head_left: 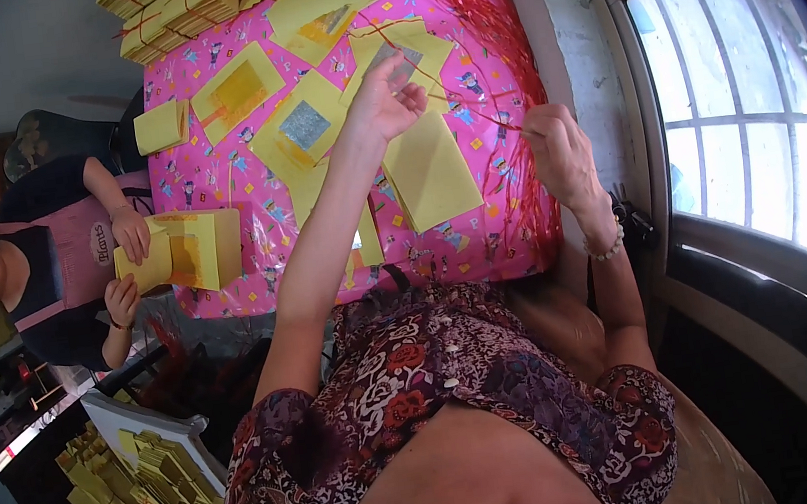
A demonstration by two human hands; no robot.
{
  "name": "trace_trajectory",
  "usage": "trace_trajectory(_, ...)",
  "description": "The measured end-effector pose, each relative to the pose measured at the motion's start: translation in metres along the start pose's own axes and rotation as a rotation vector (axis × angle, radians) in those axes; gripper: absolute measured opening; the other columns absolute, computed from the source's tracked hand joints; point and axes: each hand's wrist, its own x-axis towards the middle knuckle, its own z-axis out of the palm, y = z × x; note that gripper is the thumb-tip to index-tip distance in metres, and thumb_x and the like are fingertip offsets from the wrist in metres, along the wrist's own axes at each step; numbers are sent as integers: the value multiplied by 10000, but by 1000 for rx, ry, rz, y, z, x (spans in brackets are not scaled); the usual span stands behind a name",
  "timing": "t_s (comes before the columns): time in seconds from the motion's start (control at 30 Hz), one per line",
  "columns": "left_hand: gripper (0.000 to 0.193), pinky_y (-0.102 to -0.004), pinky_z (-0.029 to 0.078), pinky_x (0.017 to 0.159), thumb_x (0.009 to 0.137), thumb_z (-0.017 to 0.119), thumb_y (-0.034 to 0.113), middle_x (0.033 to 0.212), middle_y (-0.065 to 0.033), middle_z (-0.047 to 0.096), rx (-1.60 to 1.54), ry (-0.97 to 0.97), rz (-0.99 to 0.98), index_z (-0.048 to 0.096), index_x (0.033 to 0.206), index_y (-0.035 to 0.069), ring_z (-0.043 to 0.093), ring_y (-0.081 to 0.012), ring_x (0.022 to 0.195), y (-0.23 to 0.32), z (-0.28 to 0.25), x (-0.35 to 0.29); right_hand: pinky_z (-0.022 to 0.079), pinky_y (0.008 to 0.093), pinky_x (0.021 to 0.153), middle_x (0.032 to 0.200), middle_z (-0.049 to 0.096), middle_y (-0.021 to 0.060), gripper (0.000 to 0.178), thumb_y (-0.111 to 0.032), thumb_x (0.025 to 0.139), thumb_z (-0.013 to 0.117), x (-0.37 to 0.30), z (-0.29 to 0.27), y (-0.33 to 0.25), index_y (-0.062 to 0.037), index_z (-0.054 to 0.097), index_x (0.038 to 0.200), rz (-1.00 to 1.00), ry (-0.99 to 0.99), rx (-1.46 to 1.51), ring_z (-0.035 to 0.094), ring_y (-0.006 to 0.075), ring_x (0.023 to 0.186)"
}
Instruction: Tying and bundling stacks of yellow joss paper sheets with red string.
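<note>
My right hand point(563, 157) is closed in a pinch on a thin red string point(479, 110) at the right of the table. From there the string slants up and left, past the fingertips of my left hand point(389, 98). That hand is palm up above yellow paper point(437, 54) with a grey patch, its fingers loosely curled and apart. Whether its fingertips touch the string I cannot tell. Just below lies a stack of yellow paper sheets point(432, 173). Left of my forearm, another yellow sheet carries a silver square point(304, 126).
A pink patterned tablecloth point(215, 190) covers the table. Tied yellow paper bundles point(183, 17) stand at the far left, and loose red strings point(485, 10) run along the right edge. At left, a co-worker point(60, 244) handles a yellow stack point(207, 251). A barred window point(738, 100) is at right.
</note>
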Motion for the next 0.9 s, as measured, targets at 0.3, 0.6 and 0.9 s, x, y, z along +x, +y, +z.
trace_trajectory(0.3,145,-383,421,822,923,496,144,778,-23,552,-545,-565,-28,564,1036,85,534,-172,770,22,5,17,488,337,669,859,549,129,171,92,803,566,-11,-12,18,-10,483,911,173,313,-170,574,257,754)
trace_trajectory(0.6,180,-350,455,787,980,405,202,765,-43,543,-228,-634,459,529,992,72,546,-190,743,-62,37,-9,443,231,673,832,613,18,291,-250,964,484,-19,55,-3,3,612,1026,876,171,697,519,73,700)
trace_trajectory(0.9,276,-360,450,904,984,403,239,950,-119,630,54,-664,718,545,1037,8,603,-228,934,-64,22,-53,475,239,708,927,616,6,271,-250,948,515,11,63,9,-37,624,1074,1012,402,1277,562,78,822)
